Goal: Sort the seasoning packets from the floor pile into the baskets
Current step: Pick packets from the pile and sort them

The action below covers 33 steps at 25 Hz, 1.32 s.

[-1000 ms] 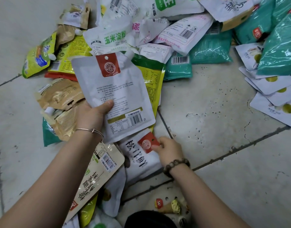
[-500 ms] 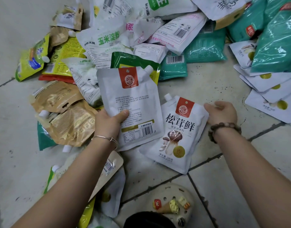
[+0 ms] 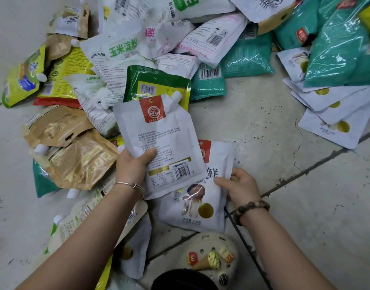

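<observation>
Mushroom pouch [image 3: 197, 203] now tucked under white pouch [image 3: 161, 145]; L hand [image 3: 132, 166], R hand [image 3: 241, 188] each gripping one.

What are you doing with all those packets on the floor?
A person is sorting a big pile of seasoning packets on the tiled floor. The left hand holds a white spouted pouch with its back label and barcode showing. The right hand grips the edge of a matching mushroom seasoning pouch, tucked partly under the first one. No basket is in view.
</observation>
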{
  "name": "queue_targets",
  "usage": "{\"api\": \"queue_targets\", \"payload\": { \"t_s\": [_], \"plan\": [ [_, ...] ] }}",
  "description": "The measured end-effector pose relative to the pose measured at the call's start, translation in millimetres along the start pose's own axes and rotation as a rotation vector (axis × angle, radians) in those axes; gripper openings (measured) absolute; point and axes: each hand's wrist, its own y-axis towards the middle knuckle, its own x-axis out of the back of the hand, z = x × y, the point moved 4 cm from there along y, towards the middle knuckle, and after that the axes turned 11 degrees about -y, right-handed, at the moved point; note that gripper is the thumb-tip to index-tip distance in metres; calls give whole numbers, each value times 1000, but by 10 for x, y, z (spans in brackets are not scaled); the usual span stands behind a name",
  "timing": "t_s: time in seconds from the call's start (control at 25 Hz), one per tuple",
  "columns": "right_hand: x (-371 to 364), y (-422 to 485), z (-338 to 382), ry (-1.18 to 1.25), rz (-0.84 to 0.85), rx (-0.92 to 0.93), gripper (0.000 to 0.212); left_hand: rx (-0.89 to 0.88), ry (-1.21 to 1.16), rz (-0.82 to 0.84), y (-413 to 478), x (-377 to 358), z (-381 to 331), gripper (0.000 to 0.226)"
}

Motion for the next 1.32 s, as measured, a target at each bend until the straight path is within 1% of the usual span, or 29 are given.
{"api": "queue_targets", "payload": {
  "t_s": [0.12,0.24,0.32,0.36,0.52,0.64,0.8,1.0,1.2,1.32],
  "plan": [
    [-14,-27,-56,-62,69,-28,22,23,-21,3,3,-6,20,24],
    [-77,-46,-68,-225,102,-19,24,32,-30,7,24,-4,34,24],
    [-112,-69,-47,-285,55,17,22,38,-39,7,31,4,38,24],
    [-91,-67,-14,-270,15,41,21,41,-43,7,34,-4,36,23],
    [311,13,271,-119,-208,174,23,22,-43,66,17,-178,-6,25],
    [728,48,531,-61,-355,305,24,2,4,172,2,-446,-33,27],
    [1280,-64,718,34,-499,446,26,-46,94,361,-117,-938,-74,26],
    [2224,-579,788,82,-718,550,31,-234,185,543,-483,-1744,-145,21],
    [3121,-1418,886,97,-936,640,31,-275,114,787,-1202,-2548,-208,22],
    [3502,-1875,1021,100,-993,711,30,-323,49,913,-1679,-2976,-336,24]
  ]
}}
